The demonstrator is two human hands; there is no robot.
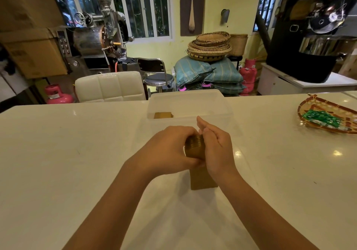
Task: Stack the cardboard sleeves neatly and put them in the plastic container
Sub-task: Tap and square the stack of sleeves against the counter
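A stack of brown cardboard sleeves (194,147) is held upright between both hands at the middle of the white table. My left hand (170,149) wraps the stack from the left, fingers curled over its top. Against its right side presses my right hand (214,145), palm flat and fingers pointing away from me. Another brown sleeve stack (202,179) lies flat on the table just below the hands. Behind the hands stands a clear plastic container (222,103), open at the top, with a few sleeves (163,115) lying in its left part.
A woven tray (309,106) holding green packets (322,118) sits at the table's right edge. Beyond the far edge stand a white padded chair (110,86), a stool, sacks, baskets and roasting machines.
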